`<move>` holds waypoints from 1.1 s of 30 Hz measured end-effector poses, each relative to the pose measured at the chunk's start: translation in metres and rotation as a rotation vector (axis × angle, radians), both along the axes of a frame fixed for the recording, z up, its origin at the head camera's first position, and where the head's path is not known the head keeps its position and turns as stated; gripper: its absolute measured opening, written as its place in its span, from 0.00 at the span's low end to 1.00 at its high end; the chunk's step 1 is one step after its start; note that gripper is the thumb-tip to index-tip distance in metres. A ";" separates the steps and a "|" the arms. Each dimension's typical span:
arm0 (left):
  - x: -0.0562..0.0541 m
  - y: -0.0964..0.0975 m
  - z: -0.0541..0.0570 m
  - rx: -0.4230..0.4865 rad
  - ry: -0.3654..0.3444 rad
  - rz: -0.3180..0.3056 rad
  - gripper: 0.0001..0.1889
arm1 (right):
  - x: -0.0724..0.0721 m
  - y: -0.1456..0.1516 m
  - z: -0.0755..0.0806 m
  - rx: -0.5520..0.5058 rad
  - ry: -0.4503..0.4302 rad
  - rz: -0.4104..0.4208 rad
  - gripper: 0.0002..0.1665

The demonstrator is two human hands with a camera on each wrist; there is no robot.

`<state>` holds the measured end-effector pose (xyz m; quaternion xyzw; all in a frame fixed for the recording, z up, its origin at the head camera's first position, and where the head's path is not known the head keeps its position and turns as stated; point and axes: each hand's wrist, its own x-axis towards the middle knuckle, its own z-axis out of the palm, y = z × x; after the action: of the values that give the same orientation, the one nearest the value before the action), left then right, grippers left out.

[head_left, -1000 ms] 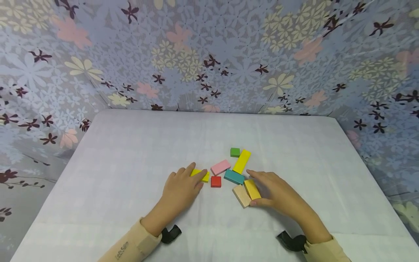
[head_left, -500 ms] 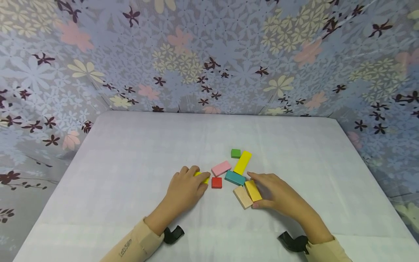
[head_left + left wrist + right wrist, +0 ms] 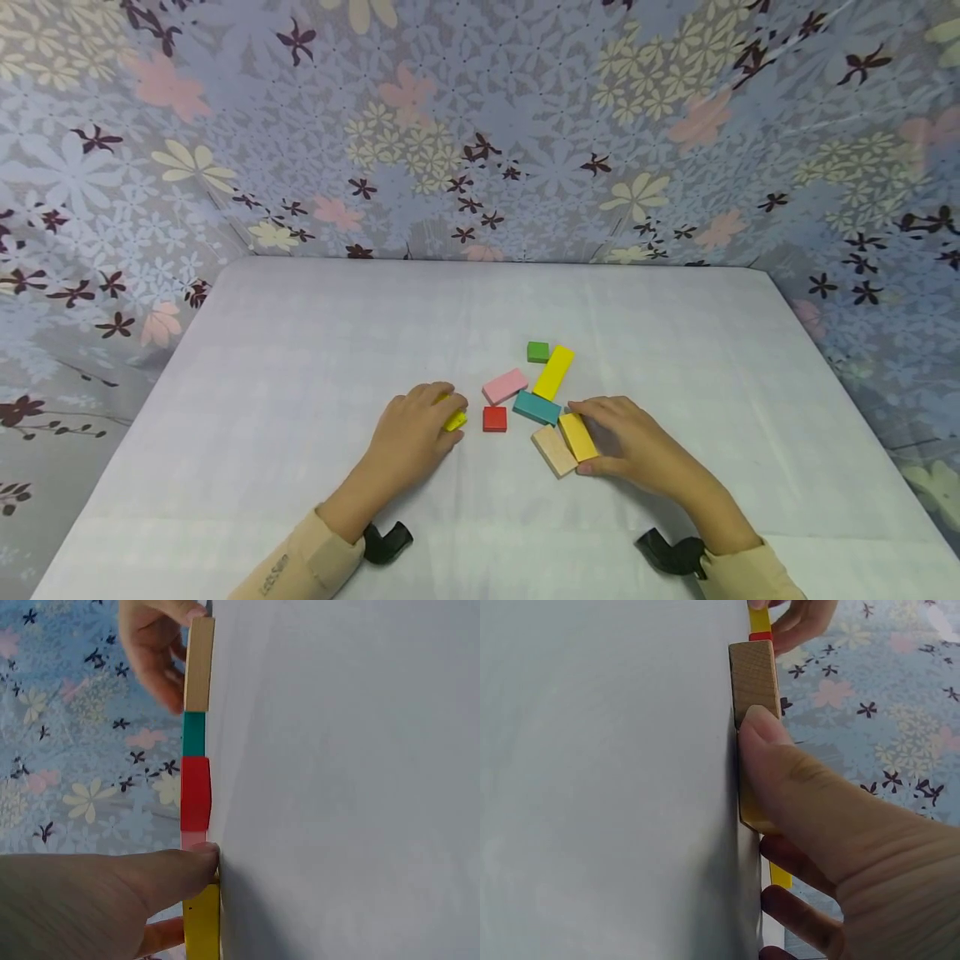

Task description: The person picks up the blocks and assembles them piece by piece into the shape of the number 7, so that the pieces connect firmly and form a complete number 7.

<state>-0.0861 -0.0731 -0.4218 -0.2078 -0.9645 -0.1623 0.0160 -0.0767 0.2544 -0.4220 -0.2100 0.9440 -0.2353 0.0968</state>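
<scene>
My left hand [image 3: 412, 437] grips a yellow block [image 3: 453, 422] on the white table, its fingers curled over the top and hiding most of it. On the right, my other hand [image 3: 637, 442] holds a darker yellow block [image 3: 579, 437] with thumb and index finger at its two ends. A plain wooden block [image 3: 554, 452] lies right against that block, near the thumb tip. Between the hands lie a red block [image 3: 494, 419], a teal block [image 3: 537, 407] and a pink block [image 3: 505, 386]. The left wrist view shows the left thumb [image 3: 180, 874] beside the yellow block.
Farther back, a long yellow block [image 3: 553, 372] lies at a slant beside a small green block [image 3: 537, 352]. A floral cloth [image 3: 480, 125] hangs behind the white table [image 3: 315, 333]. Black wrist straps [image 3: 387, 543] stick out by both sleeves.
My left hand has curled its fingers further over its yellow block and drawn it left, away from the red block. The right hand stays in place.
</scene>
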 end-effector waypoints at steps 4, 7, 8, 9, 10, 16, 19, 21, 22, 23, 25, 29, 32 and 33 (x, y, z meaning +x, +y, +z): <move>0.000 -0.008 -0.003 0.044 -0.006 0.051 0.28 | 0.001 0.001 -0.001 0.009 -0.001 -0.019 0.46; 0.000 -0.013 -0.004 0.078 -0.035 0.089 0.33 | 0.001 0.002 -0.001 0.017 0.012 -0.027 0.46; 0.000 -0.015 -0.004 0.089 -0.046 0.098 0.34 | 0.001 0.002 -0.001 0.020 0.021 -0.029 0.46; 0.001 -0.017 -0.005 0.100 -0.061 0.104 0.34 | 0.002 0.002 -0.002 0.026 0.031 -0.032 0.45; 0.001 -0.019 -0.006 0.114 -0.078 0.109 0.34 | 0.002 0.002 -0.002 0.033 0.043 -0.034 0.45; 0.006 -0.033 -0.012 0.201 -0.136 0.114 0.35 | 0.005 0.003 -0.003 0.074 0.101 -0.082 0.45; 0.009 -0.039 -0.015 0.217 -0.134 0.128 0.37 | 0.008 0.003 -0.002 0.105 0.122 -0.122 0.45; 0.009 -0.041 -0.016 0.216 -0.122 0.140 0.37 | 0.010 0.003 -0.001 0.124 0.129 -0.150 0.44; 0.009 -0.041 -0.016 0.213 -0.114 0.145 0.37 | 0.011 0.003 -0.001 0.131 0.133 -0.162 0.44; 0.009 -0.042 -0.017 0.209 -0.106 0.149 0.37 | 0.012 0.003 -0.001 0.135 0.134 -0.170 0.43; 0.009 -0.042 -0.017 0.199 -0.095 0.153 0.36 | 0.014 0.004 -0.001 0.135 0.135 -0.185 0.43; 0.008 -0.041 -0.016 0.192 -0.094 0.159 0.34 | 0.016 0.006 -0.004 0.121 0.153 -0.177 0.45; 0.009 -0.041 -0.013 0.191 -0.102 0.164 0.34 | 0.018 0.009 -0.007 0.093 0.167 -0.146 0.47; 0.009 -0.040 -0.013 0.191 -0.104 0.166 0.34 | 0.018 0.011 -0.007 0.081 0.172 -0.133 0.47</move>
<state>-0.0775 -0.1134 -0.4345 -0.1163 -0.9580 -0.2620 -0.0008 -0.0582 0.2650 -0.4294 -0.1623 0.9694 -0.1839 0.0082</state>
